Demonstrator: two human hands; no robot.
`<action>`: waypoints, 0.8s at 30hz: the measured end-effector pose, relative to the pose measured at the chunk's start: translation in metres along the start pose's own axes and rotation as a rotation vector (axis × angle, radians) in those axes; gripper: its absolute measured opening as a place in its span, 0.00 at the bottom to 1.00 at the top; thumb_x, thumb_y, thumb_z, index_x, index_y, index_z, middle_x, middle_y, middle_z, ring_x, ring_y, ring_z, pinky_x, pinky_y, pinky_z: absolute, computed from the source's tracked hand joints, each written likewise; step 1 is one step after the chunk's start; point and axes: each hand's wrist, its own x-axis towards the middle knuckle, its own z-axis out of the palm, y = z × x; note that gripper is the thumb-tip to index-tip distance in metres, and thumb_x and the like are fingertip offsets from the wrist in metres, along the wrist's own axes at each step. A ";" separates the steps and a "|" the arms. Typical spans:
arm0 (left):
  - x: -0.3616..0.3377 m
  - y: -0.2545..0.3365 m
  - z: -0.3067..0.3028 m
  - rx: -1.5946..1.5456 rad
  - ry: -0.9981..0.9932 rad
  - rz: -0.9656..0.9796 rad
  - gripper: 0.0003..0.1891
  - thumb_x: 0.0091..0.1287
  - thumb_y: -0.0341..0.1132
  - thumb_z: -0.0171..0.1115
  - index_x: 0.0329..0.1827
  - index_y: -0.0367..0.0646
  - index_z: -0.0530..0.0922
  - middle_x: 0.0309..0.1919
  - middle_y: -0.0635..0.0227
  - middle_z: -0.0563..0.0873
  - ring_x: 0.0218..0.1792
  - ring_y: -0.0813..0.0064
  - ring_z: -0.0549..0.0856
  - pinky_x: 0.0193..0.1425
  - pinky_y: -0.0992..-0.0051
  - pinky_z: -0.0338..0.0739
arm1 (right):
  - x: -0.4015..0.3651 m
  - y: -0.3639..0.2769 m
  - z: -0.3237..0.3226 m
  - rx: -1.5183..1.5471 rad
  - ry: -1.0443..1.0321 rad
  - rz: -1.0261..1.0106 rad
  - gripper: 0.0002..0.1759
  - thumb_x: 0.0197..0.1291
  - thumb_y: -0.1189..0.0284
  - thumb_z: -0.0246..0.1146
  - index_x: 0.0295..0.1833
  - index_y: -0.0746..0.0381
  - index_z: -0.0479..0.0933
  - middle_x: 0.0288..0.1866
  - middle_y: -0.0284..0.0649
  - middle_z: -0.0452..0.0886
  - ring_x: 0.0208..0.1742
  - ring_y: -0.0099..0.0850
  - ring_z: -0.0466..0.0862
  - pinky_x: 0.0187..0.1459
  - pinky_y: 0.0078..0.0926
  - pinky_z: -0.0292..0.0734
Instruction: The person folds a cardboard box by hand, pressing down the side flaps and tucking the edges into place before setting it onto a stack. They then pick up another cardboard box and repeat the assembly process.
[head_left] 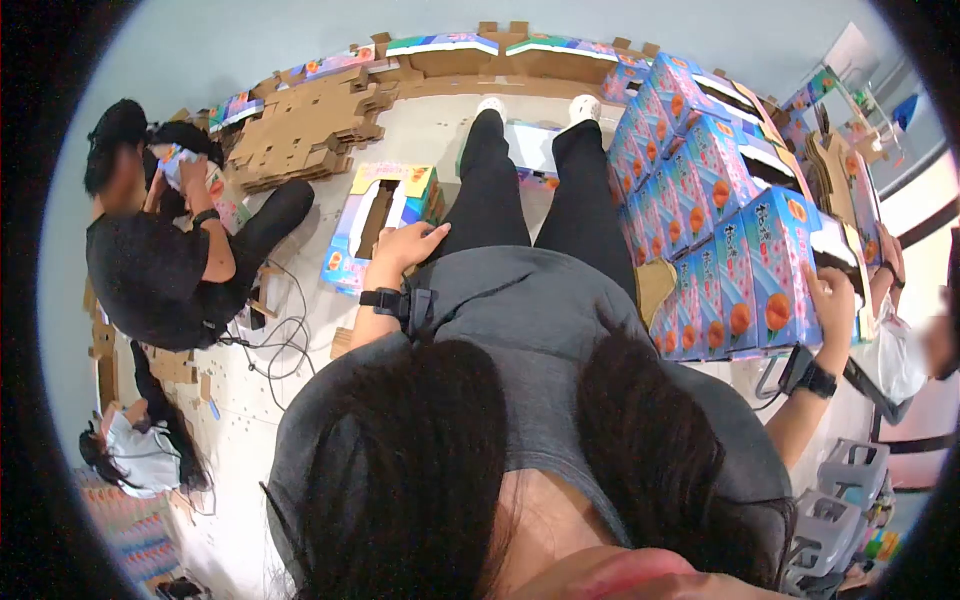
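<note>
My left hand [408, 246] lies on my left thigh, fingers stretched out and holding nothing. Just beyond it on the floor is a colourful printed carton [345, 235] with a long opening in its top. On my other side, my right hand [832, 298] has its fingers curled over the top edge of the nearest blue and pink carton [772, 275], which is printed with peach-like fruit. This carton stands at the near end of a row of similar cartons [690, 185]. My thumb's exact contact with it is hard to see.
Flattened cardboard [300, 130] is piled at far left. A seated person [150, 250] handles a small package beside loose cables [285, 345]; another person [145, 455] sits behind. At right, a person's hand [888, 262] is close to the cartons, near grey stools [850, 470].
</note>
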 end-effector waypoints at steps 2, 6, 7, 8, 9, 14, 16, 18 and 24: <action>0.000 -0.003 -0.002 -0.048 0.000 0.061 0.33 0.66 0.68 0.50 0.57 0.51 0.83 0.49 0.59 0.88 0.55 0.54 0.84 0.63 0.65 0.74 | -0.006 0.008 -0.002 0.074 0.047 -0.053 0.24 0.56 0.61 0.71 0.52 0.68 0.80 0.50 0.53 0.83 0.54 0.46 0.81 0.57 0.38 0.74; 0.000 -0.013 0.000 -0.305 0.019 0.120 0.29 0.67 0.59 0.60 0.61 0.47 0.80 0.50 0.59 0.88 0.54 0.61 0.85 0.62 0.67 0.75 | -0.056 -0.094 -0.048 0.033 -0.112 -0.292 0.35 0.50 0.69 0.74 0.64 0.67 0.73 0.56 0.51 0.81 0.59 0.46 0.79 0.62 0.40 0.71; 0.005 -0.017 0.003 -0.387 0.034 0.142 0.29 0.67 0.57 0.62 0.62 0.46 0.79 0.51 0.59 0.88 0.54 0.63 0.85 0.62 0.67 0.75 | -0.062 -0.145 -0.070 0.135 -0.309 -0.244 0.34 0.50 0.68 0.74 0.63 0.66 0.74 0.56 0.50 0.81 0.59 0.46 0.80 0.60 0.40 0.73; 0.008 -0.021 0.004 -0.469 0.049 0.162 0.29 0.67 0.54 0.64 0.63 0.44 0.78 0.51 0.59 0.87 0.54 0.64 0.85 0.62 0.68 0.76 | -0.062 -0.185 -0.084 0.234 -0.511 -0.194 0.33 0.51 0.68 0.74 0.63 0.66 0.74 0.56 0.48 0.82 0.58 0.45 0.81 0.58 0.39 0.75; 0.006 -0.022 -0.001 -0.564 0.030 0.208 0.29 0.67 0.51 0.65 0.65 0.41 0.76 0.52 0.57 0.86 0.55 0.64 0.83 0.62 0.68 0.75 | -0.057 -0.199 -0.080 0.314 -0.606 -0.381 0.31 0.52 0.67 0.74 0.61 0.65 0.75 0.55 0.48 0.82 0.56 0.45 0.82 0.55 0.38 0.76; 0.025 -0.056 0.010 -0.491 0.288 0.202 0.35 0.66 0.59 0.61 0.67 0.41 0.74 0.59 0.47 0.81 0.63 0.54 0.79 0.67 0.63 0.71 | -0.005 -0.264 -0.003 0.455 -1.027 -0.872 0.25 0.56 0.61 0.73 0.55 0.63 0.79 0.48 0.48 0.85 0.46 0.42 0.86 0.45 0.34 0.81; 0.034 -0.080 0.018 -0.453 0.348 0.091 0.37 0.66 0.61 0.59 0.68 0.40 0.73 0.61 0.43 0.79 0.65 0.51 0.77 0.69 0.61 0.69 | 0.028 -0.284 0.054 0.458 -0.928 -0.986 0.25 0.58 0.59 0.72 0.55 0.63 0.79 0.44 0.48 0.86 0.43 0.39 0.87 0.44 0.34 0.81; 0.018 -0.085 0.005 -0.521 0.169 -0.092 0.43 0.68 0.68 0.47 0.74 0.41 0.66 0.67 0.47 0.75 0.69 0.53 0.73 0.75 0.60 0.59 | 0.063 -0.315 0.093 0.346 -1.048 -0.818 0.22 0.60 0.64 0.71 0.56 0.64 0.79 0.43 0.42 0.86 0.45 0.31 0.85 0.48 0.29 0.79; -0.005 -0.127 -0.009 -0.817 -0.042 -0.243 0.49 0.70 0.73 0.35 0.72 0.33 0.68 0.69 0.44 0.72 0.72 0.54 0.69 0.75 0.67 0.59 | 0.156 -0.337 0.262 0.719 -0.880 -0.686 0.13 0.63 0.66 0.67 0.46 0.65 0.82 0.36 0.36 0.85 0.40 0.23 0.83 0.45 0.25 0.78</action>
